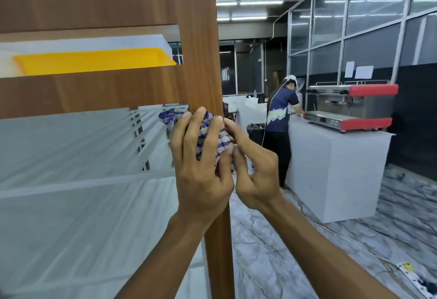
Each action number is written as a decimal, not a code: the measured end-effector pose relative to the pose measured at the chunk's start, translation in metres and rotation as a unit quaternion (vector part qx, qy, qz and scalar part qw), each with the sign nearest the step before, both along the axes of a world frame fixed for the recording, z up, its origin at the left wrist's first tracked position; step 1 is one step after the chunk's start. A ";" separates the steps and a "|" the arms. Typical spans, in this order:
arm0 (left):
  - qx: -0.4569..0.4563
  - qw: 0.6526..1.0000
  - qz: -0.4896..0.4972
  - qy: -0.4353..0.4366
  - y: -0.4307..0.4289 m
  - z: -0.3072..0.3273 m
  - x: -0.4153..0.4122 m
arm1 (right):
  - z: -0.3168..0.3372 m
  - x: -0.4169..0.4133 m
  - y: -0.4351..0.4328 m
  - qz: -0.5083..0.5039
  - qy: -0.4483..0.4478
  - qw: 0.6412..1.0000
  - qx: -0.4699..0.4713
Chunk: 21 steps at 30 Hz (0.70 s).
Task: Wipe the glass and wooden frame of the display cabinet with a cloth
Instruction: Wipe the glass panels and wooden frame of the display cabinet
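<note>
The display cabinet's brown wooden frame (201, 45) fills the upper left, with a vertical post running down the middle of the head view. Its glass pane (78, 168) lies to the left, below a horizontal rail. A blue-and-white checked cloth (208, 137) is bunched against the post just under that rail. My left hand (201, 173) grips the cloth and holds it to the post. My right hand (255, 171) pinches the cloth's right edge with thumb and fingertips.
A yellow panel (94, 61) shows through the frame's upper opening. A person (280, 123) stands at a white counter (335, 171) carrying a red espresso machine (350, 107). A black bin (256, 132) sits beyond. Marble-patterned floor (319, 251) lies to the right.
</note>
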<state>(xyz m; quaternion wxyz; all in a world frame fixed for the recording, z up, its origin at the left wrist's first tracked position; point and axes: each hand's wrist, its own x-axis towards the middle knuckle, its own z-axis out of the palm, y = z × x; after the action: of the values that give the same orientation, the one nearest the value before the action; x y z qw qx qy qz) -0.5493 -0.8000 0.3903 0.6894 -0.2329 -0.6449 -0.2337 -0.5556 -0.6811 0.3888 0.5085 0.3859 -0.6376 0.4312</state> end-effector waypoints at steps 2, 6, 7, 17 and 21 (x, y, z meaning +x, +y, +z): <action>0.017 0.999 0.046 -0.011 0.007 -0.002 0.002 | 0.002 -0.010 0.006 0.039 -0.002 0.999 0.003; 0.078 0.989 0.125 -0.034 0.028 -0.005 0.004 | 0.008 -0.033 0.018 0.109 0.010 0.993 0.046; 0.089 0.986 0.138 -0.034 0.035 -0.005 0.006 | 0.009 -0.038 0.020 0.127 0.007 0.990 0.053; -0.014 0.950 0.311 -0.021 0.066 0.006 -0.002 | 0.006 -0.089 0.023 0.315 0.009 0.949 0.022; -0.057 0.906 0.418 -0.028 0.079 0.018 -0.025 | 0.017 -0.126 0.024 0.352 0.015 0.936 -0.010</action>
<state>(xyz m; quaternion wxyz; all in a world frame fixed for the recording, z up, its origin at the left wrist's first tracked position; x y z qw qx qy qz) -0.5744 -0.7209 0.4084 0.6912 0.0258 -0.7143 0.1065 -0.6819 -0.6569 0.4056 0.3368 0.5873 -0.4490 0.5831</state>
